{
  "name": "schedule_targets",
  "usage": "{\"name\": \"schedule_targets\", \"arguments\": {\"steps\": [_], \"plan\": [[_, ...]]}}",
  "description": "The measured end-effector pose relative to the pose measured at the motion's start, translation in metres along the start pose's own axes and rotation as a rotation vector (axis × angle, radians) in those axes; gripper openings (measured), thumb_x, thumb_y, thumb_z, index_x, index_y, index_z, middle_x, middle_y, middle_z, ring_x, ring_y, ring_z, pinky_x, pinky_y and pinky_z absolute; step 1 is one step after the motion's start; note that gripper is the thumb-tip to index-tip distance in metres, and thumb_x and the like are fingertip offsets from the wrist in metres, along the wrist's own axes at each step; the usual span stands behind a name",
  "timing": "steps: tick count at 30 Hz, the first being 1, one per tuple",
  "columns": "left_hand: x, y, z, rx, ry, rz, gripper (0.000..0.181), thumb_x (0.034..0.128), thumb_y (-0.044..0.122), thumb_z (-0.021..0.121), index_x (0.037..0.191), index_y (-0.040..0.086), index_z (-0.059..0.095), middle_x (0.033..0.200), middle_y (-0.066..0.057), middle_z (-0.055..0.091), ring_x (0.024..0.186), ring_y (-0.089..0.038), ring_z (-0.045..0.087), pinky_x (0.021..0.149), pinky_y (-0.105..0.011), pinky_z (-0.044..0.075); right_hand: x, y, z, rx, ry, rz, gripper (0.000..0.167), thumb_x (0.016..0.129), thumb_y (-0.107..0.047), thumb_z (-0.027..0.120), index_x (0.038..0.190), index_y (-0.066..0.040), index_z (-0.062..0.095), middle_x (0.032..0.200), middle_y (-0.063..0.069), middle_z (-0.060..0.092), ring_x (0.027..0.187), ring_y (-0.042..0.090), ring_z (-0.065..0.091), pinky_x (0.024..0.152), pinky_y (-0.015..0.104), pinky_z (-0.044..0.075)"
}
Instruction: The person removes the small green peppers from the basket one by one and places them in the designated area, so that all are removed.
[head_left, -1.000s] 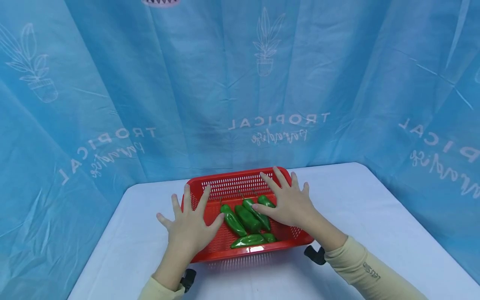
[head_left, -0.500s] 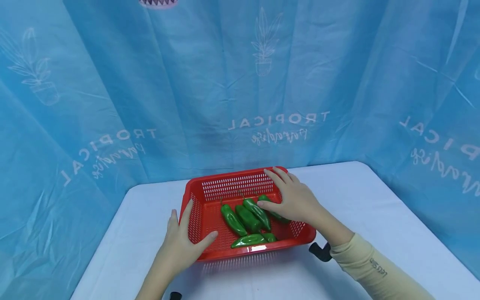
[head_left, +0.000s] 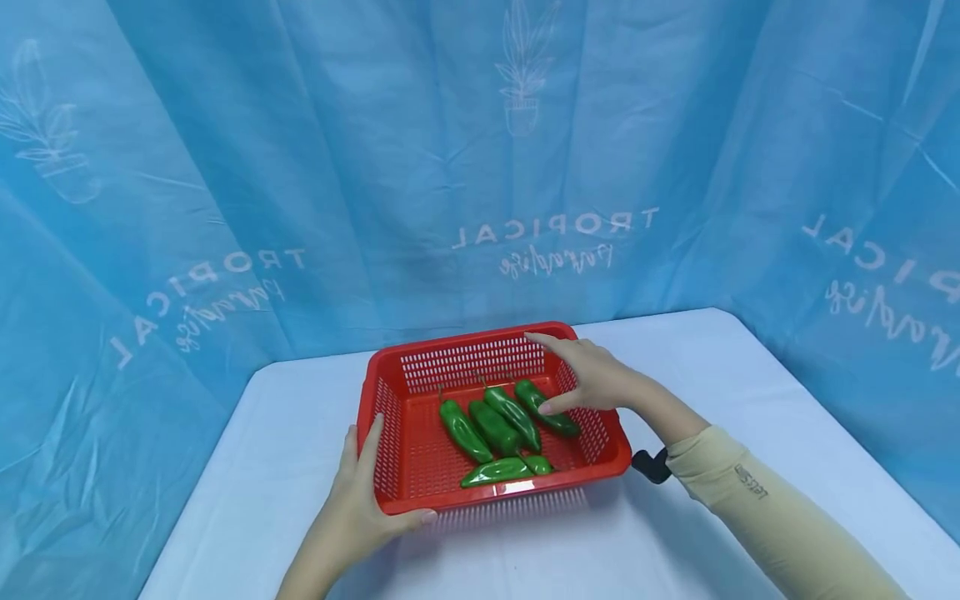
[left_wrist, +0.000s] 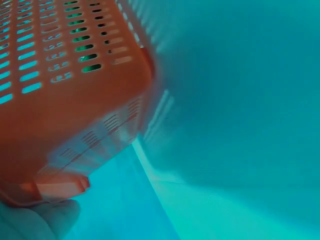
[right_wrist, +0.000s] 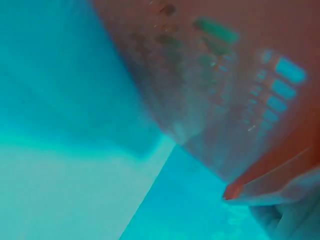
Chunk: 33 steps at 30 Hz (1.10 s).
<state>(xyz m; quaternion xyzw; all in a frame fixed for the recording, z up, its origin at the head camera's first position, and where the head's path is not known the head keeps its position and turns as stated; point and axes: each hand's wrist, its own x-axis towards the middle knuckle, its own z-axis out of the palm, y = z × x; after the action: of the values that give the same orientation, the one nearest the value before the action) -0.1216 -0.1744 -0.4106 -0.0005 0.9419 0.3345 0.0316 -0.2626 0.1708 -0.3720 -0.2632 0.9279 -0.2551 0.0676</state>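
In the head view a red perforated plastic basket [head_left: 459,500] holds several green chili peppers [head_left: 495,427]. My left hand [head_left: 352,507] lies at the basket's front left corner, fingers extended along the left side and thumb reaching along the front rim. My right hand [head_left: 596,379] is over the right side, fingers reaching toward the back right corner and thumb above a pepper. Neither hand holds a pepper. In the left wrist view, fingers [left_wrist: 57,217] show just under the basket rim. The right wrist view is blurred, with part of the hand [right_wrist: 295,220] beside the rim.
The basket sits on a table with a white cloth [head_left: 765,433]. A blue printed curtain [head_left: 420,208] surrounds the table at the back and sides. A black wrist device [head_left: 651,465] shows beneath the right wrist.
Both hands were spread above the basket. The left hand has moved down and left to the front left corner; the right has shifted slightly right, its fingers closer together. The peppers stay in place.
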Motion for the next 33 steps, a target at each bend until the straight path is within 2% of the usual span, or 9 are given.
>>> {"name": "schedule_targets", "arguments": {"steps": [6, 10, 14, 19, 23, 26, 28, 30, 33], "plan": [[0.002, -0.003, 0.003, -0.002, 0.056, 0.011, 0.143, 0.0551, 0.07, 0.085, 0.161, 0.017, 0.004, 0.164, -0.018, 0.006, 0.144, -0.043, 0.029, 0.087, -0.056, 0.057, 0.012, 0.008, 0.0, 0.044, -0.044, -0.031, 0.104, 0.071, -0.042, 0.088, 0.156, -0.032, 0.028, 0.143, 0.01, 0.054, 0.133, 0.034, 0.046, 0.097, 0.056, 0.052], [0.004, -0.005, 0.004, -0.006, 0.081, 0.035, 0.142, 0.0551, 0.07, 0.085, 0.161, 0.014, 0.008, 0.162, -0.013, 0.013, 0.142, -0.038, 0.032, 0.088, -0.053, 0.058, 0.022, 0.01, 0.004, -0.001, -0.08, -0.045, 0.103, 0.07, -0.04, 0.089, 0.155, -0.033, 0.03, 0.138, 0.008, 0.059, 0.131, 0.031, 0.05, 0.107, 0.058, 0.038], [0.003, -0.007, 0.005, -0.028, 0.083, 0.031, 0.143, 0.0546, 0.071, 0.085, 0.16, 0.011, 0.009, 0.162, -0.012, 0.014, 0.141, -0.036, 0.035, 0.091, -0.052, 0.057, 0.029, 0.013, 0.009, -0.049, -0.11, -0.057, 0.104, 0.069, -0.036, 0.091, 0.154, -0.035, 0.031, 0.13, 0.006, 0.063, 0.126, 0.027, 0.055, 0.107, 0.058, 0.028], [0.001, -0.008, 0.006, -0.046, 0.09, 0.014, 0.144, 0.0544, 0.07, 0.086, 0.16, 0.009, 0.008, 0.163, -0.01, 0.014, 0.14, -0.035, 0.038, 0.093, -0.051, 0.056, 0.036, 0.016, 0.014, -0.177, -0.141, -0.06, 0.104, 0.067, -0.043, 0.09, 0.154, -0.035, 0.033, 0.125, 0.002, 0.067, 0.119, 0.023, 0.058, 0.105, 0.054, 0.029], [0.002, -0.008, 0.008, -0.048, 0.093, 0.007, 0.143, 0.0549, 0.069, 0.086, 0.16, 0.01, 0.009, 0.162, -0.009, 0.015, 0.139, -0.034, 0.038, 0.09, -0.051, 0.058, 0.037, 0.013, 0.018, -0.296, -0.163, -0.068, 0.106, 0.064, -0.05, 0.09, 0.153, -0.032, 0.036, 0.122, -0.001, 0.07, 0.111, 0.023, 0.06, 0.094, 0.047, 0.031], [0.002, -0.008, 0.009, -0.039, 0.094, 0.01, 0.143, 0.0552, 0.068, 0.086, 0.16, 0.009, 0.009, 0.162, -0.01, 0.015, 0.139, -0.035, 0.037, 0.089, -0.051, 0.058, 0.037, 0.011, 0.022, -0.388, -0.191, -0.055, 0.108, 0.061, -0.055, 0.089, 0.153, -0.033, 0.036, 0.11, -0.004, 0.074, 0.103, 0.022, 0.059, 0.089, 0.044, 0.029], [0.001, -0.008, 0.009, -0.039, 0.09, 0.008, 0.142, 0.0557, 0.067, 0.086, 0.16, 0.009, 0.01, 0.162, -0.011, 0.015, 0.14, -0.036, 0.037, 0.089, -0.051, 0.058, 0.038, 0.01, 0.025, -0.45, -0.21, -0.042, 0.108, 0.06, -0.058, 0.089, 0.152, -0.034, 0.037, 0.102, -0.005, 0.075, 0.099, 0.02, 0.059, 0.092, 0.045, 0.029], [0.0, -0.007, 0.008, -0.036, 0.086, 0.003, 0.142, 0.0557, 0.067, 0.086, 0.16, 0.009, 0.009, 0.163, -0.012, 0.014, 0.141, -0.037, 0.035, 0.09, -0.052, 0.057, 0.039, 0.009, 0.027, -0.492, -0.229, -0.031, 0.109, 0.058, -0.059, 0.089, 0.151, -0.034, 0.039, 0.099, -0.004, 0.075, 0.1, 0.021, 0.06, 0.101, 0.048, 0.029], [-0.001, -0.006, 0.006, -0.033, 0.072, -0.014, 0.143, 0.0561, 0.067, 0.086, 0.16, 0.009, 0.008, 0.164, -0.014, 0.01, 0.144, -0.04, 0.032, 0.09, -0.053, 0.057, 0.039, 0.007, 0.028, -0.517, -0.258, -0.014, 0.108, 0.057, -0.057, 0.091, 0.15, -0.034, 0.041, 0.113, -0.003, 0.073, 0.108, 0.024, 0.061, 0.11, 0.053, 0.027]]}}
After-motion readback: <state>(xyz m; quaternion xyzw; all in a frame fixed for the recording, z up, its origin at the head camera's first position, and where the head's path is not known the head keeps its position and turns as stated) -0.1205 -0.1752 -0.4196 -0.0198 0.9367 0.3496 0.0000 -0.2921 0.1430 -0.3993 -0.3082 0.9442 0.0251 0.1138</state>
